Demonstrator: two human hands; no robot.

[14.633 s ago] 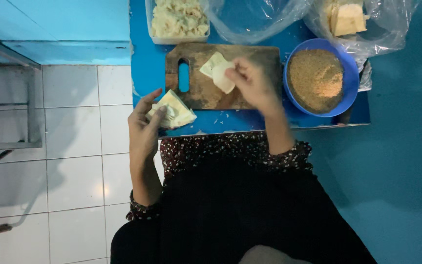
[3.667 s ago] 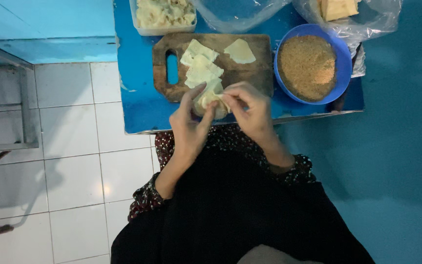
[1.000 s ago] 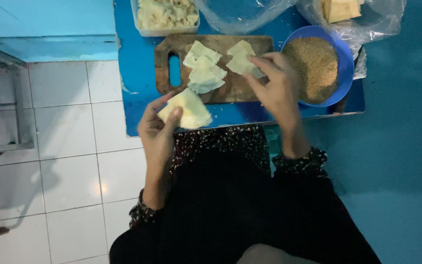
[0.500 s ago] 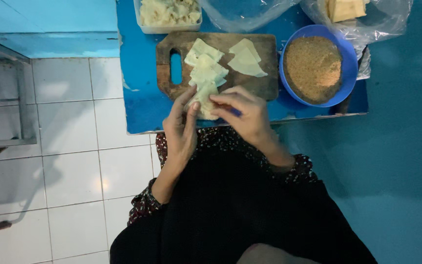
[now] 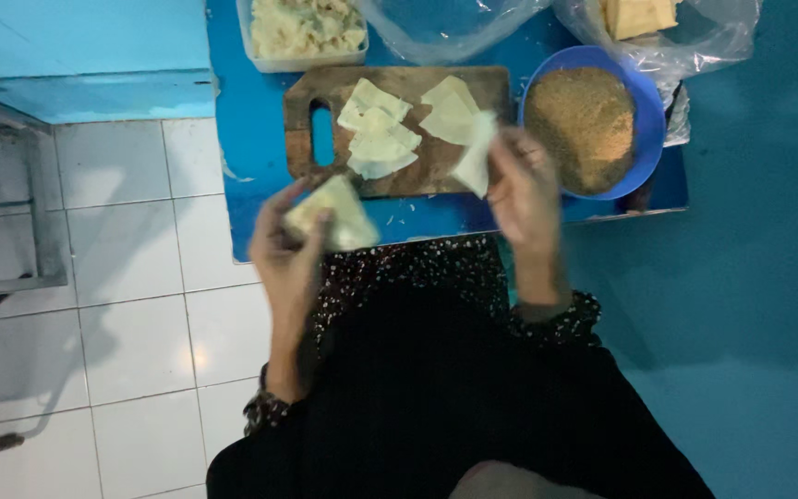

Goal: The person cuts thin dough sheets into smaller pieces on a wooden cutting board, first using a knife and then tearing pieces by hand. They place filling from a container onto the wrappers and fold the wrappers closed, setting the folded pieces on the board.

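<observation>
My left hand (image 5: pixel 290 242) holds a pale triangular dough wrapper (image 5: pixel 336 217) out over the near edge of the blue table (image 5: pixel 251 157). Over the wooden cutting board (image 5: pixel 307 102), my right hand (image 5: pixel 521 185) pinches another thin dough piece (image 5: pixel 475 157) by its lower end, and that piece hangs above the board's right side. Several flat dough pieces (image 5: pixel 379 139) lie stacked on the board. Just right of my right hand sits a blue bowl (image 5: pixel 648 111) filled with brown crumbs (image 5: pixel 579 125).
A clear tub of pale filling (image 5: pixel 305 28) stands behind the board. Clear plastic bags (image 5: pixel 454 23) lie at the back, one holding yellowish blocks (image 5: pixel 639 14). White floor tiles (image 5: pixel 122 314) lie to the left, with a grey metal frame (image 5: pixel 43 222) there.
Half a second ago both hands were together at the board's near edge. Now they are apart: the left has drawn back with a wrapper, and the right has lifted a piece over the board.
</observation>
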